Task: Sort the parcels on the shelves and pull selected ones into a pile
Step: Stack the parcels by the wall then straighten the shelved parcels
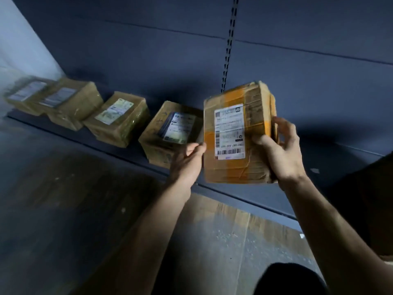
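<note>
Closest to the lens was a dark rounded shape (287, 279) at the bottom edge, no idea what it was. Big stuff next: a dark shelf (234, 194) ran from far left to near right, with a flat cardboard sheet (223, 220) on the floor below it. A row of parcels (118, 119), four brown boxes, lay along the shelf, labels up.

The one in play was the taped parcel (229, 169), held upright in the air just right of the row, clear of the shelf. The right hand (278, 150) gripped its right edge, thumb on the front and fingers curled round the side. The left hand (187, 158) was at its left edge with loosely curled fingers. It was too blurry to say if it was actually gripping.

The white label (229, 130) faced the camera, so I'd guess this was the checking step. Next up is a keep-or-pull call, then a steady carry to wherever the pile goes. No pile was in shot.
</note>
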`<state>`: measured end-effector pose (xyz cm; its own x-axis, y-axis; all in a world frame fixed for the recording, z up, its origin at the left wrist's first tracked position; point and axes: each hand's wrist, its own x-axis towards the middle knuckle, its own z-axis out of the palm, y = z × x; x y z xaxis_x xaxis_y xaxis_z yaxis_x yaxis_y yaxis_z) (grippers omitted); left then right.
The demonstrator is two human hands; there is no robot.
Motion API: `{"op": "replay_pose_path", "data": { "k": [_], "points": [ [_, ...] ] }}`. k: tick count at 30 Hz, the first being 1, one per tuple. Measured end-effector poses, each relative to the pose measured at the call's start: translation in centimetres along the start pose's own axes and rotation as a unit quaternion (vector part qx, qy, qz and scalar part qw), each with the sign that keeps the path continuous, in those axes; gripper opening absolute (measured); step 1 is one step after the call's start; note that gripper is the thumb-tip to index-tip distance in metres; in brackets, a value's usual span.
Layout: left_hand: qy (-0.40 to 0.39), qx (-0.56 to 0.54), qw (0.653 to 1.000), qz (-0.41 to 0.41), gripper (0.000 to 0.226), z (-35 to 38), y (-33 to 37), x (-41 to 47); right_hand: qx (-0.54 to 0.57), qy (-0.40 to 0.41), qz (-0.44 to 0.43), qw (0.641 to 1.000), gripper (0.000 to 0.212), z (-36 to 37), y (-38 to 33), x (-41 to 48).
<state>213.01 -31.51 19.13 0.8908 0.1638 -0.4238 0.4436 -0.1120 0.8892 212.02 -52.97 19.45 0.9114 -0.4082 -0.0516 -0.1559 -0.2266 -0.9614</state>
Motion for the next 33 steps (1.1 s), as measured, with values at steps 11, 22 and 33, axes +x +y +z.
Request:
{"op": "replay_pose_path", "data": {
  "k": [11,22,33],
  "points": [
    [-0.232,-0.126,0.958,-0.113,0.057,6.5,2.5,-3.9,0.27,0.0,0.034,0.962,0.039,-7.6,2.0,-5.3],
    [-0.192,-0.099,0.975,-0.05,0.054,4.1,2.0,-2.3,0.212,-0.199,0.153,0.944,0.07,-7.3,0.9,-3.3],
    [-0.128,0.043,0.989,-0.054,0.073,4.6,0.8,-2.2,0.192,-0.16,0.307,0.918,0.063,-7.1,3.1,-2.3]
  ]
}}
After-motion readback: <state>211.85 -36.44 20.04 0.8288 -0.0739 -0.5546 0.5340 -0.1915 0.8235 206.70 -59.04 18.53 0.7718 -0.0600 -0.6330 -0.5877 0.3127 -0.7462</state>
